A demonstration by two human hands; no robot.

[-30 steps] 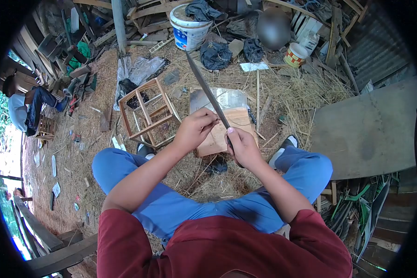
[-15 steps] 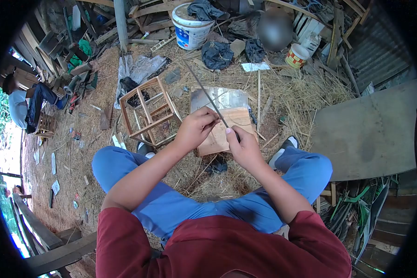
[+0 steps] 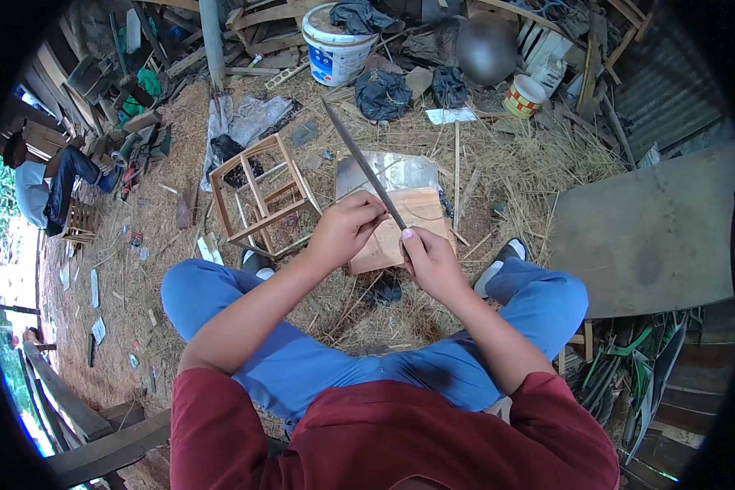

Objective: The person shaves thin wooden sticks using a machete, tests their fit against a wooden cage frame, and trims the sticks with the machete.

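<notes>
My right hand [image 3: 434, 260] is closed around the handle of a machete [image 3: 366, 170]. Its long dark blade slants up and away to the left, ending in a point. My left hand [image 3: 349, 231] is beside the blade near the handle, fingertips pinched together; what they hold, if anything, is too small to make out. Below both hands a light wooden board [image 3: 388, 245] lies on the ground between my feet, by a shiny metal sheet [image 3: 412, 169].
A wooden frame [image 3: 261, 196] stands left of the board. Straw and scraps cover the ground. A white bucket [image 3: 335, 61], black plastic bags [image 3: 384, 95] and a small tub [image 3: 524, 98] are at the back. A flat panel [image 3: 649, 237] is right; a seated person [image 3: 37, 188] is far left.
The machete has rolled in my right hand, so more of its blade's broad side shows. Both hands stay in nearly the same place.
</notes>
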